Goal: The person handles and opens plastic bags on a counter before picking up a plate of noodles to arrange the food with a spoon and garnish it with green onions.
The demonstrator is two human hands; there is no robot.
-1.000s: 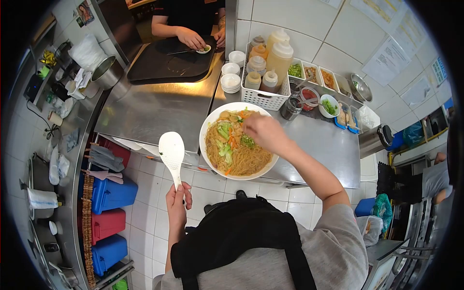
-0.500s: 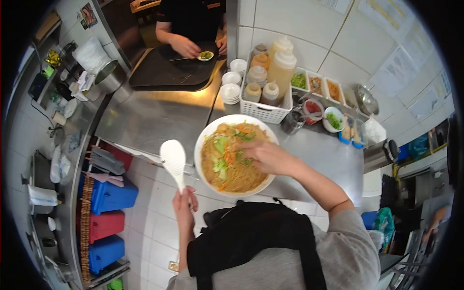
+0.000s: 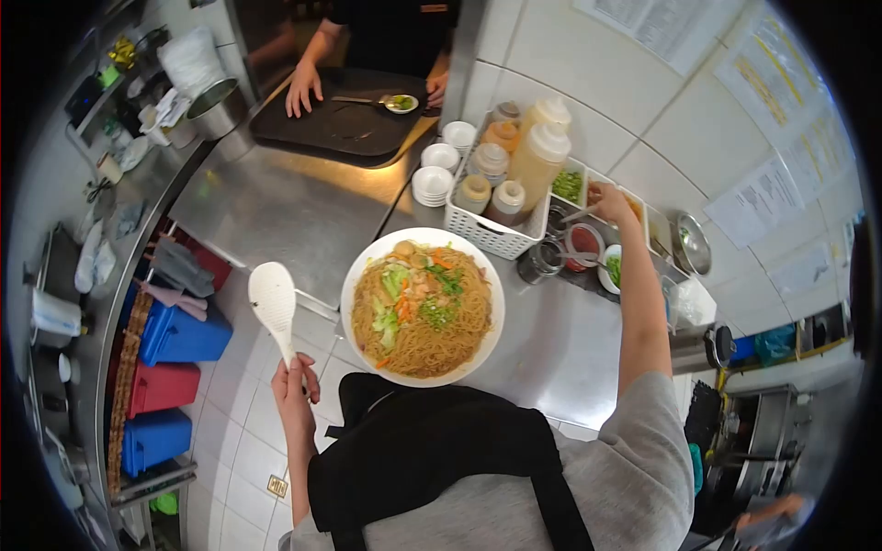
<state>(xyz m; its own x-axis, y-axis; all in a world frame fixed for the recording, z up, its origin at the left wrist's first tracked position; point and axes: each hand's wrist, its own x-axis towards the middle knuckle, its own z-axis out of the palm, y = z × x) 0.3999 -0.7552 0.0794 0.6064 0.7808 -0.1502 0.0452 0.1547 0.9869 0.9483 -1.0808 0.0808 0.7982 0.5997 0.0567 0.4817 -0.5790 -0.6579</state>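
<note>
A large white plate (image 3: 358, 275) of noodles with vegetables sits at the near edge of the steel counter (image 3: 303, 216). My left hand (image 3: 294, 381) grips the handle of a white slotted paddle (image 3: 274, 298), held upright left of the plate, off the counter. My right hand (image 3: 610, 200) reaches far right over the row of garnish trays (image 3: 570, 186), fingers closed near a utensil handle; what it grips I cannot make out.
A white basket of squeeze bottles (image 3: 496, 234) stands behind the plate, stacked small bowls (image 3: 432, 184) to its left. Another person's hands (image 3: 303, 87) rest on a black tray (image 3: 340, 124) with a small dish. Blue and red bins (image 3: 175, 335) line the floor at left.
My right hand left the noodles and moved up and right to the garnish trays. The paddle in my left hand shifted slightly left. The other person's hand spread flat on the tray.
</note>
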